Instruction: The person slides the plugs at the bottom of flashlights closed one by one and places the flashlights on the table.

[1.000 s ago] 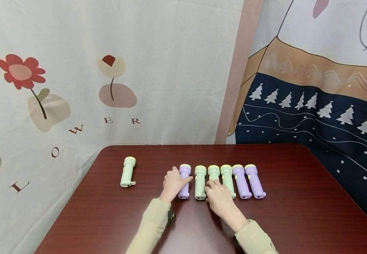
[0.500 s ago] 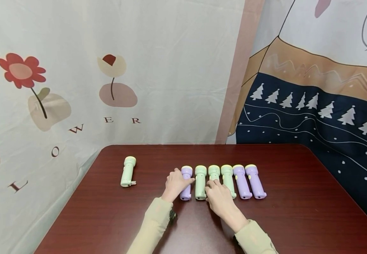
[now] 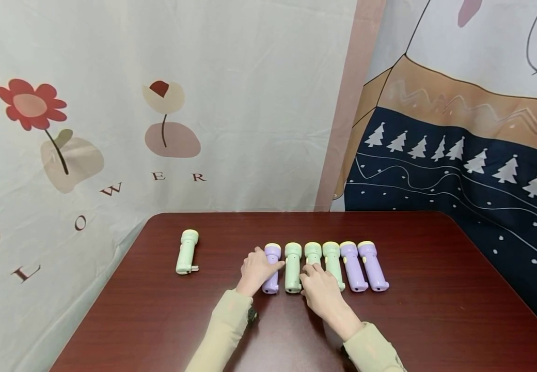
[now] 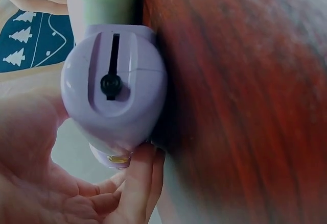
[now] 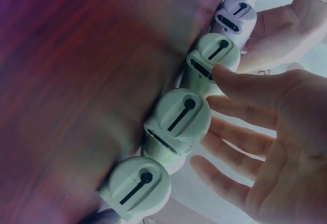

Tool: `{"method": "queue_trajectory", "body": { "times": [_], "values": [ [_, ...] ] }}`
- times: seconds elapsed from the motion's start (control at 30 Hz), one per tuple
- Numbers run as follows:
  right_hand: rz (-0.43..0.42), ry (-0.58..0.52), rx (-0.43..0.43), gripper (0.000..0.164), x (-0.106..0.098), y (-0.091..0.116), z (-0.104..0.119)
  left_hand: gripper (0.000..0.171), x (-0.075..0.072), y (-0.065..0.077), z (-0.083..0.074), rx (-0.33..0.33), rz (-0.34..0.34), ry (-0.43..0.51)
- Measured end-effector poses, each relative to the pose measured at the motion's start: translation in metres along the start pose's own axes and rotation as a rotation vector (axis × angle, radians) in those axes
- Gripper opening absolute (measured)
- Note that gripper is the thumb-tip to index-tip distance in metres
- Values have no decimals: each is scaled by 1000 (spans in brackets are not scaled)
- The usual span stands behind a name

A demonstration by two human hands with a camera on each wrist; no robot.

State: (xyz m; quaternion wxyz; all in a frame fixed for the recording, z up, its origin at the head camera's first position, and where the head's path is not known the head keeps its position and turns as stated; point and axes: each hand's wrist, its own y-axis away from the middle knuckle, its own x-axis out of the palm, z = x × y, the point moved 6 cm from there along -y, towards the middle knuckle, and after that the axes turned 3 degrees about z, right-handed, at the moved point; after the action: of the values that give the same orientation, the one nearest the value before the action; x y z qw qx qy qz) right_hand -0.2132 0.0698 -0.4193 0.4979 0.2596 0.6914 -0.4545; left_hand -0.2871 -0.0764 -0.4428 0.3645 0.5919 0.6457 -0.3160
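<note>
In the head view, my left hand holds a purple flashlight lying on the table, thumb on one side and fingers on the other. Its base with a black slider faces the left wrist camera. To its right lies a green flashlight, a narrow gap between them. My right hand lies over the lower half of the middle green flashlight, its fingers loosely extended. In the right wrist view its thumb tip reaches the base of the neighbouring green flashlight.
The row continues right with a third green flashlight and two purple flashlights, tilted slightly. Apart at the left lies another green flashlight with plug prongs sticking out. A printed cloth hangs behind the brown table.
My left hand has shifted the purple flashlight slightly right and toward me, closer to the green one, mostly in the first half second. The right hand has stayed in place.
</note>
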Motion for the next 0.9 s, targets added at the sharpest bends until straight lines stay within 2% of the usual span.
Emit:
{"method": "queue_trajectory", "body": {
  "times": [0.3, 0.43, 0.63, 0.77, 0.9],
  "values": [
    [-12, 5, -7, 24, 1, 1, 0, 66, -3, 2, 2, 5, -18, -9],
    [-13, 1, -2, 23, 1, 1, 0, 59, -8, 2, 2, 10, -34, -2],
    [-16, -11, -1, 23, 0, 1, -2, 36, -22, -3, 11, 23, -115, 37],
    [-23, -14, -2, 23, 0, 1, -3, 35, -34, -9, 22, 32, -184, 43],
    [-30, -15, -7, 23, -1, 2, -3, 34, -48, -17, 39, 44, -262, 0]
  ]
}}
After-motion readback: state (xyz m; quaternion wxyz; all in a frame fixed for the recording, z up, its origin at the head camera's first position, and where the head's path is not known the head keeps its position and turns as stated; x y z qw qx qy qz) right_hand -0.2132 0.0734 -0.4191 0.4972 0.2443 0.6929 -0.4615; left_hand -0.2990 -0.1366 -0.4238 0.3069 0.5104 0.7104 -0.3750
